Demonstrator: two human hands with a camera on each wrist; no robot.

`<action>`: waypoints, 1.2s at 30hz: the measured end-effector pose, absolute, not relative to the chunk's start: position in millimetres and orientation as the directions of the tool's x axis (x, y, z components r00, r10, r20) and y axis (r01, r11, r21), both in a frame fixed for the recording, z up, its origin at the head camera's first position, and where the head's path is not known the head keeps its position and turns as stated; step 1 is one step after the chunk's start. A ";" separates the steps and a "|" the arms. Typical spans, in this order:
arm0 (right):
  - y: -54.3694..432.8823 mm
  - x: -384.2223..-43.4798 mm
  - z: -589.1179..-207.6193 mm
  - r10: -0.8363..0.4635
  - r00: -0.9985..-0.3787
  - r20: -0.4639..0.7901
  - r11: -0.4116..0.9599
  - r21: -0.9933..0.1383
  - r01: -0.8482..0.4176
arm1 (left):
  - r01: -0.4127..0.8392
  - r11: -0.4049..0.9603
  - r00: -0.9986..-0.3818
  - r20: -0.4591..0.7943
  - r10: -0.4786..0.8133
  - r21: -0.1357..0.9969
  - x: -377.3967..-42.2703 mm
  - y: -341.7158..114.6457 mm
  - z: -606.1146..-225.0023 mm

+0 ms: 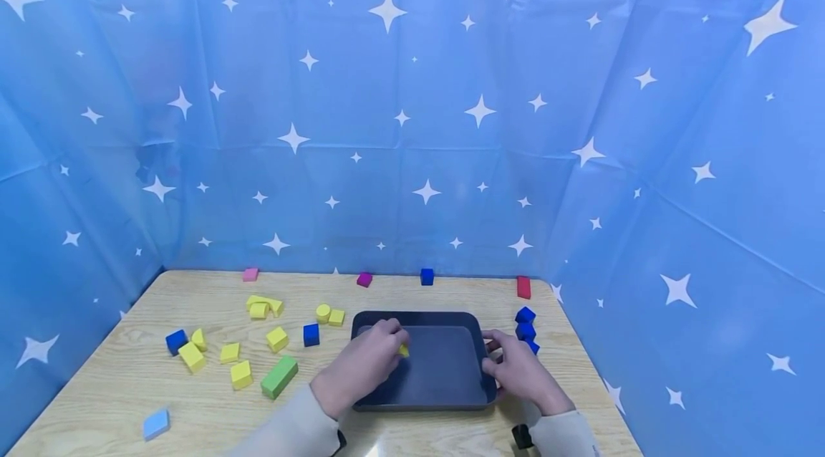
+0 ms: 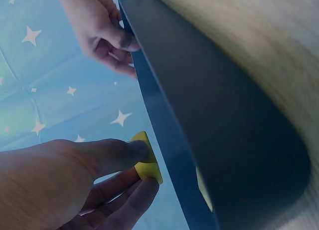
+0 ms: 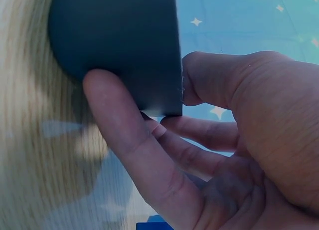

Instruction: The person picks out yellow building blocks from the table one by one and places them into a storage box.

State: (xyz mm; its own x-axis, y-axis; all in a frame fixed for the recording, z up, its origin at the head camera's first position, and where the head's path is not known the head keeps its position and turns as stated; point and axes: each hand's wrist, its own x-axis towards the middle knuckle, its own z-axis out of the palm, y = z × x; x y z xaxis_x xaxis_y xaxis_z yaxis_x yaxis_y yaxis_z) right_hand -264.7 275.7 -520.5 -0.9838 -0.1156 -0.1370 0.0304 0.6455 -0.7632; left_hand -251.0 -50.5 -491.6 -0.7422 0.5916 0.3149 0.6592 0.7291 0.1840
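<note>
A dark grey tray (image 1: 445, 364) lies on the wooden table in front of me. Over its left part my left hand (image 1: 370, 360) pinches a small yellow block (image 2: 148, 157) between thumb and fingertips. The left wrist view puts that block just above the tray's rim, and a strip of another yellow piece (image 2: 203, 189) shows inside the tray wall. On the opposite side, my right hand (image 1: 518, 369) grips the tray's right edge. Its thumb bends over the rim in the right wrist view, while fingers (image 3: 134, 145) press the wall's outside.
Left of the tray are scattered yellow blocks (image 1: 241, 375), a green block (image 1: 280, 377), blue cubes (image 1: 311, 334) and a light blue block (image 1: 156, 424). Several blue blocks (image 1: 525, 331) lie beyond my right hand. Pink (image 1: 250, 274), purple (image 1: 364, 279) and red (image 1: 523, 287) blocks line the back edge.
</note>
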 end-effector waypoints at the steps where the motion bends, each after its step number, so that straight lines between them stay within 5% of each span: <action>1: 275.5 -264.8 -520.5 -0.114 -0.984 -0.137 0.647 -0.762 0.031 | 0.660 0.729 -0.742 0.308 0.596 0.180 -250.6 -48.7 -492.3; 36: 276.4 -266.0 -522.0 -0.112 -0.983 -0.148 0.641 -0.766 0.043 | 0.664 0.737 -0.745 0.194 0.638 0.123 -242.9 -25.4 -511.6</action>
